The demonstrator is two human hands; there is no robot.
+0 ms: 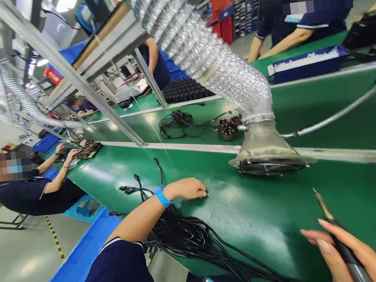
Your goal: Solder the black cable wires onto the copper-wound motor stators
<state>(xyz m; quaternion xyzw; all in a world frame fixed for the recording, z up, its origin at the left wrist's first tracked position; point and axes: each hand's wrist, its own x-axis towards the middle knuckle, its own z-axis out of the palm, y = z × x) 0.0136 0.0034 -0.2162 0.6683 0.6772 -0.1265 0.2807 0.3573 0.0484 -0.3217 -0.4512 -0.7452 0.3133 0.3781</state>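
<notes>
My left hand point(188, 189) rests on the green bench top point(257, 214) with its fingers pinched on a thin solder wire point(212, 198) that sticks out to the right. A blue wristband point(162, 196) sits on that wrist. My right hand point(348, 254) at the lower right is wrapped round a soldering iron point(337, 232) whose tip points up and left, above the bench. A bundle of black cables point(199, 241) lies under my left forearm. A fume hood point(266, 152) on a silver flexible duct point(197, 45) hangs just above the bench between my hands.
Motor stators point(227, 127) and a coil of black wire point(177, 123) lie on the far conveyor. Another person sits at the left, hands at a tray of parts point(89, 149). More people work at the back. Blue bins point(79, 262) stand by the bench's near edge.
</notes>
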